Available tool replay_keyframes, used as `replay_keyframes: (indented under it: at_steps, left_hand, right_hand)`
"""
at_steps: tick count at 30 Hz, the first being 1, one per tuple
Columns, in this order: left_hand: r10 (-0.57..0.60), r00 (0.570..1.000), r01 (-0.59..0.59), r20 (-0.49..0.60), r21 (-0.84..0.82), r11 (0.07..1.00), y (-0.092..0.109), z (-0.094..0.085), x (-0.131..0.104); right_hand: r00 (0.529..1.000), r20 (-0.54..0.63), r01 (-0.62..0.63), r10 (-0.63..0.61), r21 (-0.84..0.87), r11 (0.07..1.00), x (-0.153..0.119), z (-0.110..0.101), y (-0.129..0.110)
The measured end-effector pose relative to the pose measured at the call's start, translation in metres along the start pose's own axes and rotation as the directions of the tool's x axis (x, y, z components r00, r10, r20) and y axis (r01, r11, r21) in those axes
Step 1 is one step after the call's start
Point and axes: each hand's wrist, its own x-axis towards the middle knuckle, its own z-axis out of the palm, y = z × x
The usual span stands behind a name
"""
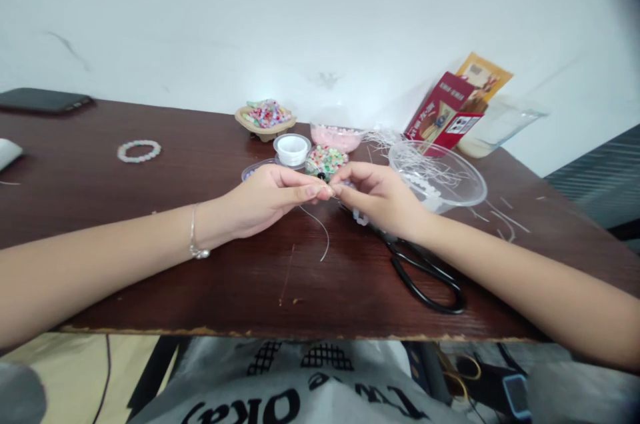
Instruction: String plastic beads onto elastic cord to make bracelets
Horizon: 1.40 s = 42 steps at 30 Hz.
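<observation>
My left hand (280, 192) pinches a thin clear cord (325, 232), whose loose end curls down over the table. Fingertip to fingertip with it, my right hand (377, 196) is closed in a pinch on the cord too; the exact spot is hidden by the fingers. Pale beads (359, 216) show beneath the right hand, and whether they hang from it I cannot tell. Under the right wrist lie black-handled scissors (430, 281). Just behind the fingertips is a tub of multicoloured beads (326, 160).
Behind the hands are pink beads in a bowl (339, 136), a small white cup (292, 151) and a basket of colourful pieces (265, 116). A clear bowl (475, 187) with cord stands right, before a red box (443, 111). A beaded bracelet (139, 151) and phone (45, 100) lie left.
</observation>
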Motion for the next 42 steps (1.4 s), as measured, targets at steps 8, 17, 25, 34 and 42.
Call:
replay_keyframes:
  at_steps: [8, 17, 25, 34, 42]
  left_hand:
    - [-0.043, 0.998, 0.041, -0.055, -0.044, 0.998, 0.002, 0.009, -0.009]
    - [-0.109, 0.989, 0.109, -0.103, -0.010, 0.994, -0.002, 0.013, -0.009]
    - [-0.177, 0.983, 0.172, -0.052, -0.088, 0.981, -0.009, 0.013, -0.009]
    - [-0.259, 0.953, 0.215, -0.153, -0.258, 0.942, -0.006, 0.016, -0.007]
    - [-0.225, 0.969, 0.178, -0.105, -0.334, 0.925, -0.006, 0.013, -0.007]
  right_hand:
    - [0.868, 0.069, 0.472, -0.492, -0.420, 0.775, -0.004, -0.016, -0.006]
    - [0.809, 0.177, 0.553, -0.561, -0.553, 0.623, -0.004, -0.013, -0.003]
    - [0.874, 0.204, 0.468, -0.441, -0.595, 0.653, -0.002, -0.008, 0.000]
    - [0.969, 0.054, 0.243, -0.240, -0.362, 0.900, -0.003, -0.005, 0.000]
    - [0.999, -0.025, 0.015, -0.019, -0.143, 0.990, -0.003, -0.005, -0.003]
